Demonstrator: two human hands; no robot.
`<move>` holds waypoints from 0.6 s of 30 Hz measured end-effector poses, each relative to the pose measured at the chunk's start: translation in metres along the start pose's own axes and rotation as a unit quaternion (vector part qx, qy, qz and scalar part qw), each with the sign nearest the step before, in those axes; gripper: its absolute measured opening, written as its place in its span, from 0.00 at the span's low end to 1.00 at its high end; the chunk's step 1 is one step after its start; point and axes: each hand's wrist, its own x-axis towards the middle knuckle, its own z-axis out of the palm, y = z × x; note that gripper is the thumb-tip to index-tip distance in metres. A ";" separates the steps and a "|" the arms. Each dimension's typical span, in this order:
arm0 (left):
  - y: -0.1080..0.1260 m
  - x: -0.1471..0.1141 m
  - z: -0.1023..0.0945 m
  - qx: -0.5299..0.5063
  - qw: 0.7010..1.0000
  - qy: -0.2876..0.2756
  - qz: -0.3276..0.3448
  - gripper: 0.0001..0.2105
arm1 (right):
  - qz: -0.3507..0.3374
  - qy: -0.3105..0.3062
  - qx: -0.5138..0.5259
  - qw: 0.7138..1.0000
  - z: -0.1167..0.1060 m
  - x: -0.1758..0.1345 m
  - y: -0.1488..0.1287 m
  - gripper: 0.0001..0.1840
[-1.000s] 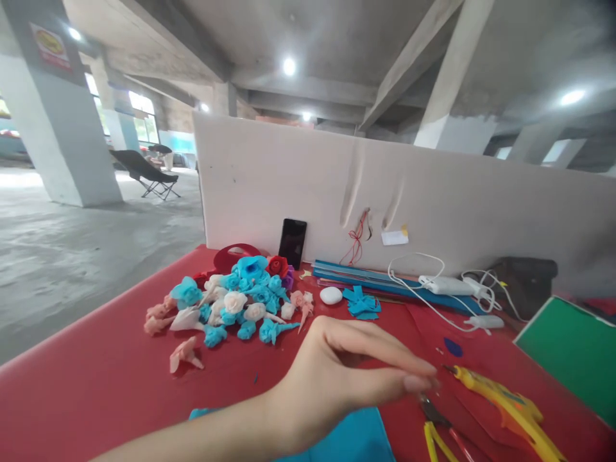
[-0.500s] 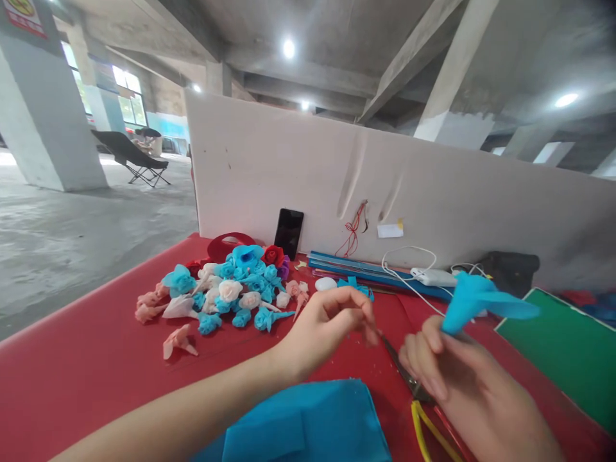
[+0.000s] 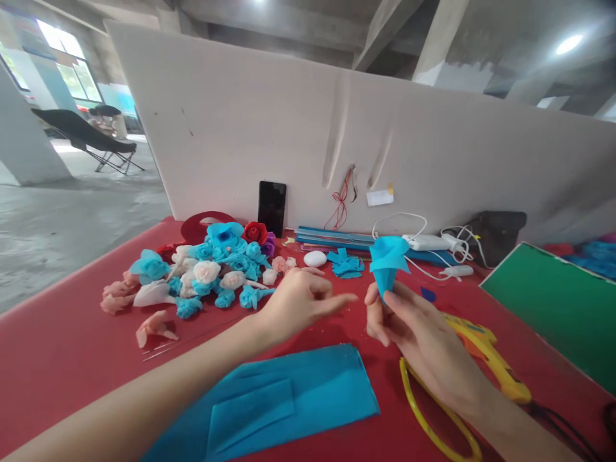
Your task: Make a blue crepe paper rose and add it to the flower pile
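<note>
My right hand [image 3: 418,327] pinches a blue paper flower [image 3: 389,256] by its narrow lower end, its flared top upward. My left hand [image 3: 305,301] is in the air left of the flower, thumb stretched out apart from the curled fingers, with nothing visible in it. Below the hands lies folded blue crepe paper [image 3: 332,391], a smaller folded piece [image 3: 253,410] on top. Yellow-handled scissors [image 3: 409,401] lie beneath my right hand, their blades hidden. A pile of blue, white, pink and red paper flowers [image 3: 206,273] sits beyond my left forearm.
Right of my right hand lies a yellow glue gun [image 3: 495,362]; beyond it is a green board [image 3: 558,308]. Blue paper strips [image 3: 345,263], a white egg-shaped piece [image 3: 315,258], a phone [image 3: 272,208] and white cables [image 3: 426,242] line the back of the red table [image 3: 62,359] near a white panel [image 3: 240,128].
The flower in my right hand has moved left and tipped upright. My left hand's thumb has stretched out from the curled fingers. The view has tilted down, bringing the glue gun into sight.
</note>
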 end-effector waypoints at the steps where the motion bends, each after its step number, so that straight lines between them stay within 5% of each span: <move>1: 0.002 0.000 -0.001 0.003 1.000 0.018 0.002 0.20 | -0.007 -0.002 -0.007 1.000 0.000 0.000 0.000 0.12; 4: 0.010 -0.001 -0.004 -0.018 0.999 0.035 0.008 0.03 | -0.032 0.001 -0.034 0.999 0.001 -0.001 0.001 0.11; 6: 0.015 -0.001 -0.006 -0.047 0.998 0.027 0.012 0.14 | -0.048 0.005 -0.057 0.997 0.001 -0.003 0.000 0.09; 10: 0.025 -0.002 -0.005 -0.144 0.989 -0.003 -0.011 0.04 | -0.082 0.009 -0.111 0.990 0.000 -0.005 -0.004 0.06; 18: 0.046 -0.015 0.007 -0.343 0.937 -0.042 -0.050 0.13 | -0.178 -0.009 -0.174 0.968 -0.009 -0.007 0.004 0.08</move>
